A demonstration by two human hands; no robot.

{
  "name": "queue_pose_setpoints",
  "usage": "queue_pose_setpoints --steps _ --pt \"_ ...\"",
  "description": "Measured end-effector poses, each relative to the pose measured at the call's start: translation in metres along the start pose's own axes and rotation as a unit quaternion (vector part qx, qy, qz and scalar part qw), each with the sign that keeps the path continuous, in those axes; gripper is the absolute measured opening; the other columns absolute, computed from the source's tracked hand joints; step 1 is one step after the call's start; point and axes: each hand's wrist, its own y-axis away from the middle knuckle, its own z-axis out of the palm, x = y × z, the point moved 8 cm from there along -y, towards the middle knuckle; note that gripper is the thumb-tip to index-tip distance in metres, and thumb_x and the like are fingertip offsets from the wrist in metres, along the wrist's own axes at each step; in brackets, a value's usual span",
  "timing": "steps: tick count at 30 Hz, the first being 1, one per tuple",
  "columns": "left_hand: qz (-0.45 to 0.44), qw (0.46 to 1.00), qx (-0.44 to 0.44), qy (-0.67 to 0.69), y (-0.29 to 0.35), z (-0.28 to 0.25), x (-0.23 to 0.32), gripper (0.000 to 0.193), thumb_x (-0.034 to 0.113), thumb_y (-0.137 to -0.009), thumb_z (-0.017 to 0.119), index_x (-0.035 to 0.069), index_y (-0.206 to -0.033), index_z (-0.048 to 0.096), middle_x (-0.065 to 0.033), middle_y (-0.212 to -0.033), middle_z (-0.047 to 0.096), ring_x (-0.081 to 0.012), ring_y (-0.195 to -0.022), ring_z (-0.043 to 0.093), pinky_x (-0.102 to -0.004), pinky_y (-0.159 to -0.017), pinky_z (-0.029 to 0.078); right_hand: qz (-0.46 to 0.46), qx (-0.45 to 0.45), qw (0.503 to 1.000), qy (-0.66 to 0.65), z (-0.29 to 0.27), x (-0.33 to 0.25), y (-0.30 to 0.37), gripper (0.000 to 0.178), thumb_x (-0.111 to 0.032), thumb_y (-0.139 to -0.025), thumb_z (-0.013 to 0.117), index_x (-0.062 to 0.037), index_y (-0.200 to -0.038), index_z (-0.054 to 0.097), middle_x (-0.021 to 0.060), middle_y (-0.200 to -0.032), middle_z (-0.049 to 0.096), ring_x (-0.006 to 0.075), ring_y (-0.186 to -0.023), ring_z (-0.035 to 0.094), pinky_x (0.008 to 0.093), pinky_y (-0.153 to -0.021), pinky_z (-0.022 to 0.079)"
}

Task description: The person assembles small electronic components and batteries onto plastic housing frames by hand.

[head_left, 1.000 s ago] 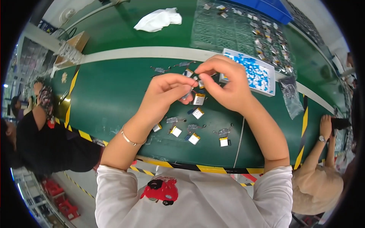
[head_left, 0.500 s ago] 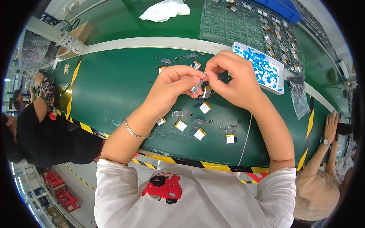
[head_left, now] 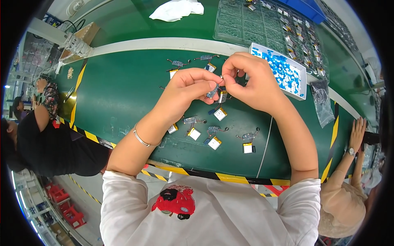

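Observation:
My left hand [head_left: 184, 89] is closed on a small circuit board [head_left: 212, 91], pinched between thumb and fingers. A silver battery [head_left: 222, 97] shows just below the fingertips; whether it is wired to this board I cannot make out. My right hand [head_left: 257, 87] meets the left one, thumb and forefinger pinching a tiny round part [head_left: 221, 77] at the left forefinger's tip. Under and around both hands lie several wired boards with flat batteries, among them a white battery [head_left: 194, 133], another one [head_left: 214, 142] and a third [head_left: 248, 148].
Beyond my right hand stands a white box [head_left: 303, 84] of small blue-and-white pieces. Clear trays [head_left: 242, 30] with more assemblies sit behind a pale rail [head_left: 164, 44]. A plastic bag [head_left: 322, 102] lies at right. Co-workers are on both sides, one person's hand [head_left: 358, 133] on the table.
The view has shifted slightly. Both hands keep the same pinch, and the held board has turned a little between the left fingers.

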Motion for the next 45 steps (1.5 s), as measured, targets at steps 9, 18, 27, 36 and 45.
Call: queue_pose_setpoints --steps 9,18,27,36,45 --pt "-0.001 1.000 0.013 -0.011 -0.004 -0.004 0.003 0.019 0.009 -0.086 0.056 0.000 -0.100 0.064 -0.0049 -0.086 0.064 -0.0099 -0.070 0.059 -0.0244 -0.066 0.050 0.007 0.034 0.999 -0.006 -0.011 0.008 -0.008 0.008 -0.001 -0.069 0.060 -0.0014 -0.075 0.054 0.0052 -0.069 0.053 0.0144 -0.064 0.053 0.0267 -0.059 0.043" --pt "-0.012 0.999 -0.041 0.024 -0.007 0.004 -0.007 0.025 0.009 -0.082 0.062 0.000 -0.106 0.061 -0.0094 -0.084 0.067 -0.0101 -0.064 0.062 -0.0226 -0.061 0.052 0.055 -0.006 0.963 0.262 -0.084 0.044 0.006 0.011 0.003 -0.071 0.056 0.0013 -0.081 0.053 0.0129 -0.072 0.051 0.0222 -0.064 0.051 0.0307 -0.061 0.042" --pt "-0.020 0.987 0.003 0.157 0.002 -0.004 -0.007 0.022 0.011 -0.080 0.066 0.001 -0.097 0.057 -0.0089 -0.086 0.066 -0.0116 -0.066 0.063 -0.0233 -0.061 0.053 0.101 -0.052 0.946 0.305 -0.043 0.018 0.007 0.010 -0.003 -0.073 0.063 0.0025 -0.073 0.054 0.0127 -0.069 0.054 0.0259 -0.060 0.051 0.0345 -0.058 0.041" --pt "-0.009 0.986 0.022 0.164 -0.003 -0.002 -0.007 0.021 0.013 -0.081 0.067 0.003 -0.095 0.055 -0.0053 -0.085 0.065 -0.0125 -0.073 0.064 -0.0255 -0.064 0.052 0.013 -0.056 0.989 0.133 0.010 -0.041 0.002 0.016 -0.003 -0.072 0.065 0.0012 -0.069 0.049 0.0105 -0.064 0.048 0.0217 -0.058 0.048 0.0315 -0.055 0.036" --pt "-0.003 0.988 0.023 0.150 -0.001 -0.003 -0.011 0.021 0.014 -0.081 0.067 0.003 -0.093 0.055 -0.0061 -0.085 0.065 -0.0120 -0.071 0.063 -0.0242 -0.062 0.051 -0.005 -0.042 0.990 0.135 0.013 -0.043 0.005 0.016 -0.002 -0.072 0.064 0.0004 -0.068 0.048 0.0109 -0.063 0.047 0.0228 -0.056 0.047 0.0321 -0.053 0.035"
